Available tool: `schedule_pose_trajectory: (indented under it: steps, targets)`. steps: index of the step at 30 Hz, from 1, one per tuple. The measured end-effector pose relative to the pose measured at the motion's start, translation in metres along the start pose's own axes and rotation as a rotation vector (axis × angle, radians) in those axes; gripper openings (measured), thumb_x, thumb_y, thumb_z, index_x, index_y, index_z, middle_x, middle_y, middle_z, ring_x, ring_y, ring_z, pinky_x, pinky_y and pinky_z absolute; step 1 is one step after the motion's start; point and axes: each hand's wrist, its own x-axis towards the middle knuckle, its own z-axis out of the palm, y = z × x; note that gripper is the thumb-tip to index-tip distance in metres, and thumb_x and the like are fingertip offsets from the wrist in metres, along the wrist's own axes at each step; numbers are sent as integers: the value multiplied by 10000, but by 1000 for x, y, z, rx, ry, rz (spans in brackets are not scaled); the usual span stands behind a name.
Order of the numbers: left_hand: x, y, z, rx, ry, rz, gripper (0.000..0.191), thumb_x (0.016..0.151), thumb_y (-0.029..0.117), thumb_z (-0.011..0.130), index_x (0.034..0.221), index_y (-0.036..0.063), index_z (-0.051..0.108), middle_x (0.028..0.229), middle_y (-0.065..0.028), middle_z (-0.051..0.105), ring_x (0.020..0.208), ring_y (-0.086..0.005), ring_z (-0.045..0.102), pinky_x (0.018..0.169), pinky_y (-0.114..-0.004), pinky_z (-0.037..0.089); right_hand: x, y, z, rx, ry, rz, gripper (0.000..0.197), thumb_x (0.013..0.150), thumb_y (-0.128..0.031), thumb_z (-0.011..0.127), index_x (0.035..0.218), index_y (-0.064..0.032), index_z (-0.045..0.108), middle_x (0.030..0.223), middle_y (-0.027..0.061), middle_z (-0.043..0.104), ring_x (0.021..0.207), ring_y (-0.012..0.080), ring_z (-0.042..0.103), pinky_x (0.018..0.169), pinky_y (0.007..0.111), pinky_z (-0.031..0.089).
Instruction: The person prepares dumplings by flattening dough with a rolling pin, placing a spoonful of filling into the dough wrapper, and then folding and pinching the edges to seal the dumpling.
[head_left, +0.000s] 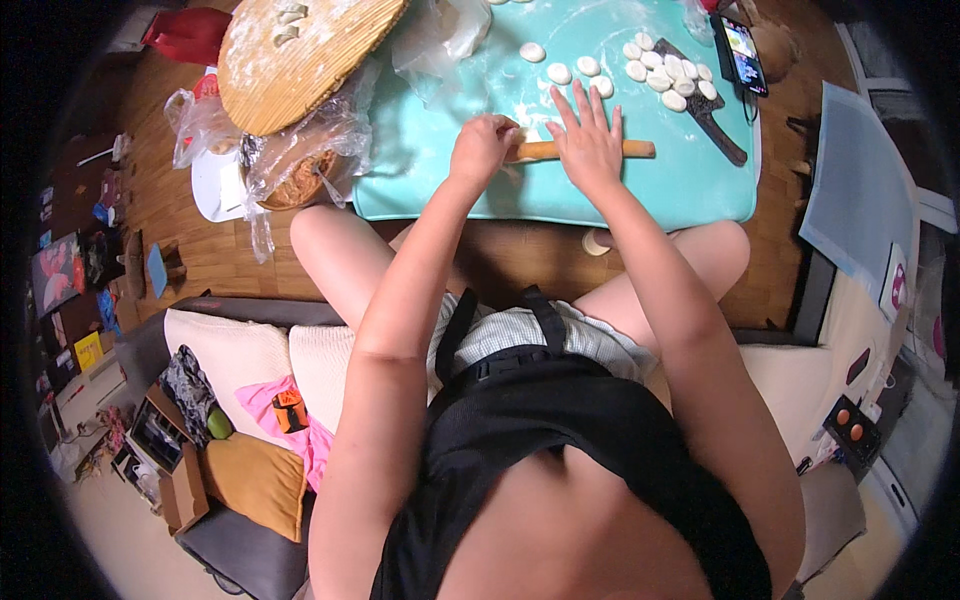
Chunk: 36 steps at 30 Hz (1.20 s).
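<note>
A wooden rolling pin (637, 148) lies crosswise on the flour-dusted turquoise table surface (465, 195). My right hand (592, 146) rests flat across the pin, fingers spread apart and pointing away from me. At the pin's left end, the fingers of my left hand (481, 150) are pinched together at the edge of a dough wrapper (531, 136), mostly hidden by the hand and pin. Small flattened dough discs (559, 73) lie just beyond my right fingertips. More dough pieces (660, 79) cluster on and around a cleaver (712, 131) to the right.
At the left, a round woven tray (255, 64) carries a few dumplings (286, 34). Below it, a bowl of filling (304, 180) sits partly under clear plastic (345, 120). A phone (742, 56) stands at the right table edge. Another plastic bag (442, 45) lies at the back.
</note>
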Motion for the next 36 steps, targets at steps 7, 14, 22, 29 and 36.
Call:
schedule_pose_trajectory:
  steps: [7, 14, 22, 29, 36]
  targets:
    - [9, -3, 7, 71, -45, 2, 232, 774, 244, 643, 876, 39, 675, 865, -136, 656, 746, -259, 639, 679, -329, 497, -35, -9, -7, 64, -34, 11, 544, 874, -349, 490, 1376, -256, 302, 1437, 75, 250, 1332, 271, 215, 1047, 553, 135]
    - [-7, -7, 2, 14, 8, -230, 280, 759, 302, 661, 864, 43, 676, 786, -123, 661, 697, -263, 638, 651, -333, 494, -104, -9, -33, 127, -191, 4, 499, 879, -238, 485, 1354, -289, 343, 1413, 48, 289, 1324, 266, 232, 1034, 589, 114]
    - [-3, 4, -11, -21, -24, -228, 212, 762, 241, 638, 854, 54, 678, 748, -113, 663, 679, -245, 640, 645, -329, 498, 16, 2, 8, -47, -33, -24, 504, 913, -389, 392, 1386, -256, 280, 1451, 56, 232, 1335, 244, 217, 1060, 518, 160]
    - [8, -2, 2, 64, -161, -154, 208, 723, 265, 661, 827, 88, 694, 768, -107, 665, 705, -255, 641, 657, -338, 500, -39, -8, -7, 79, -65, -8, 559, 884, -387, 463, 1391, -249, 269, 1445, 62, 237, 1345, 246, 183, 1057, 543, 107]
    - [-9, -8, -10, 0, -29, -293, 261, 748, 282, 668, 885, 61, 690, 786, -117, 669, 702, -231, 650, 671, -319, 499, -95, -7, -33, 154, -202, -67, 516, 878, -244, 498, 1361, -299, 328, 1443, 39, 232, 1339, 267, 195, 1031, 595, 105]
